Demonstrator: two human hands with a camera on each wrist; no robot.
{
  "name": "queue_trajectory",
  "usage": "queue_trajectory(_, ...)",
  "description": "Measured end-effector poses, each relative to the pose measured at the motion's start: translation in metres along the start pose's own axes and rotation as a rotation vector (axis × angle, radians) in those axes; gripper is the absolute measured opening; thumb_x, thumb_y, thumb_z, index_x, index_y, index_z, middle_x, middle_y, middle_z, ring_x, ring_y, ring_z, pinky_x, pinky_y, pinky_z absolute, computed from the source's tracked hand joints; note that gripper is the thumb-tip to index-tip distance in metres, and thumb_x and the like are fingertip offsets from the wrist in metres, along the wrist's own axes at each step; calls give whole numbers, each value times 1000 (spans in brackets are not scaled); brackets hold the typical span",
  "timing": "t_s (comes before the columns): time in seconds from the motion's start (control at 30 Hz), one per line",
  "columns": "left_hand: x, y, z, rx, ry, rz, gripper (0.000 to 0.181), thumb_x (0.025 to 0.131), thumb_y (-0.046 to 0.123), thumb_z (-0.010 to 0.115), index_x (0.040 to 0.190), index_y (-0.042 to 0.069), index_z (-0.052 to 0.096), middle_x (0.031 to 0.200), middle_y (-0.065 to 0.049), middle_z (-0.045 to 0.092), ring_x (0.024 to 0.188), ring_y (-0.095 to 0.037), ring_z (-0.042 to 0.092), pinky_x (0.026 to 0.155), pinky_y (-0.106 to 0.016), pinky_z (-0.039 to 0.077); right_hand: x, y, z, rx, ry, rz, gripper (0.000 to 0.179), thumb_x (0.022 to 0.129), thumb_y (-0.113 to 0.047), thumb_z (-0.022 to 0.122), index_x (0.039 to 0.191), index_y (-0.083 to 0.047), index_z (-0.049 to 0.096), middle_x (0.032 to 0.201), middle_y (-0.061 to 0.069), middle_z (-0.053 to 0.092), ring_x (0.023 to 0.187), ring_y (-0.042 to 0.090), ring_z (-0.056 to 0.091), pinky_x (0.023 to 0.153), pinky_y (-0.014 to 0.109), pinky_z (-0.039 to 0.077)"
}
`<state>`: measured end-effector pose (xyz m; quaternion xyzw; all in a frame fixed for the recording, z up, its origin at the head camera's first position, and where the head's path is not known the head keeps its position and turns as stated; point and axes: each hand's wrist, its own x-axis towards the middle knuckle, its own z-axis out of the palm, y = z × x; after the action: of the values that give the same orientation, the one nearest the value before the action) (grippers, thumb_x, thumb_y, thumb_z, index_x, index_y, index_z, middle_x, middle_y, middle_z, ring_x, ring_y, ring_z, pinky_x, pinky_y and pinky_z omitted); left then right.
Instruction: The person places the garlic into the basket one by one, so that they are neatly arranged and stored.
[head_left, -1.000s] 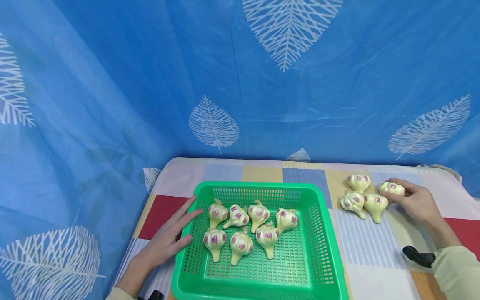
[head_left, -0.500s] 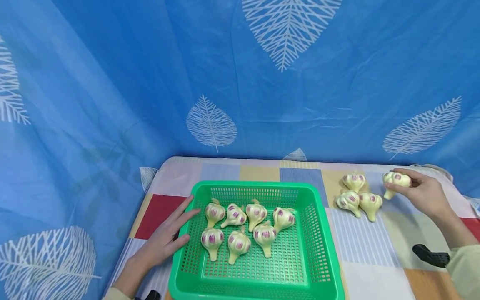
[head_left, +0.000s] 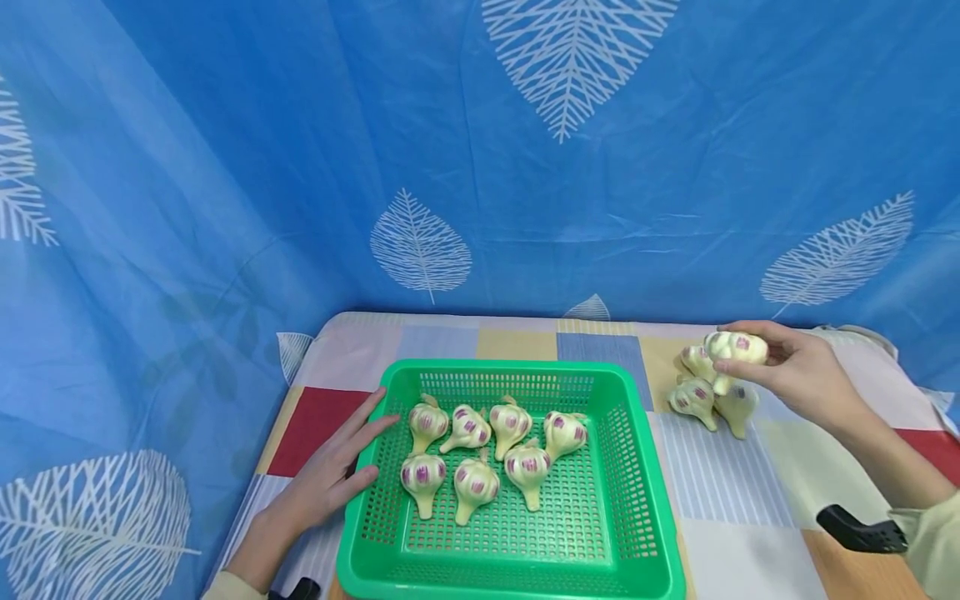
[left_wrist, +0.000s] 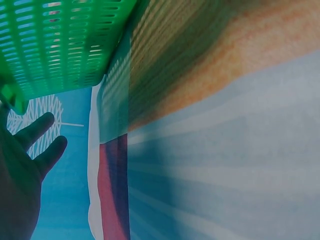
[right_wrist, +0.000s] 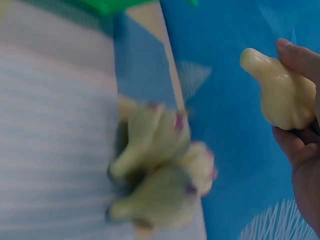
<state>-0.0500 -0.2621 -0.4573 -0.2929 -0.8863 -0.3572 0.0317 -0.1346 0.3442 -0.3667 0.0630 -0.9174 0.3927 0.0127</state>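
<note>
My right hand (head_left: 806, 371) grips a garlic bulb (head_left: 738, 347) between thumb and fingers, raised over the table's right side. In the right wrist view the held garlic bulb (right_wrist: 285, 95) has its pale stem pointing away from the palm. Just below it, a cluster of three garlic bulbs (head_left: 692, 398) lies on the cloth, one partly hidden behind the raised bulb. Fingers spread, my left hand (head_left: 326, 471) rests at the left rim of a green plastic basket (head_left: 652, 467). Inside the basket lie several garlic bulbs (head_left: 476, 483) in two rows, toward the back and left.
A patchwork-patterned cloth (head_left: 735, 550) covers the table. Behind and to the left hangs a blue curtain (head_left: 315, 167) with white leaf prints, close to the table's back edge. Black straps (head_left: 862, 529) sit at both wrists.
My right hand has lifted one garlic bulb off the cloth, first drawing it right, then carrying it up and left above the other three. The left hand stays at the basket's rim.
</note>
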Motion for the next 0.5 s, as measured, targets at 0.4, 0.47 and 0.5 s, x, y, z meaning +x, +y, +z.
queue_trajectory(0.4, -1, -2, 1, -5, 1, 6, 67, 90, 24, 65, 154, 17, 43, 168, -6, 16, 149, -25, 25, 95, -53, 52, -10, -65, 35, 125, -165, -168, 42, 84, -15, 85, 122, -11, 68, 110, 5, 65, 77, 19, 68, 55, 33, 56)
queue_trajectory(0.47, -1, -2, 1, -12, -1, 5, 68, 90, 23, 65, 154, 18, 43, 168, -6, 15, 149, -25, 25, 96, -53, 51, -13, -73, 41, 137, -198, -176, 41, 82, -16, 86, 119, -11, 69, 113, 7, 65, 78, 19, 69, 55, 34, 56)
queue_trajectory(0.5, -2, -2, 1, -15, -2, 3, 68, 90, 23, 65, 154, 18, 43, 168, -6, 15, 149, -25, 25, 96, -53, 51, -14, -77, 44, 141, -218, -178, 41, 81, -17, 87, 118, -11, 70, 115, 8, 65, 79, 19, 69, 57, 34, 57)
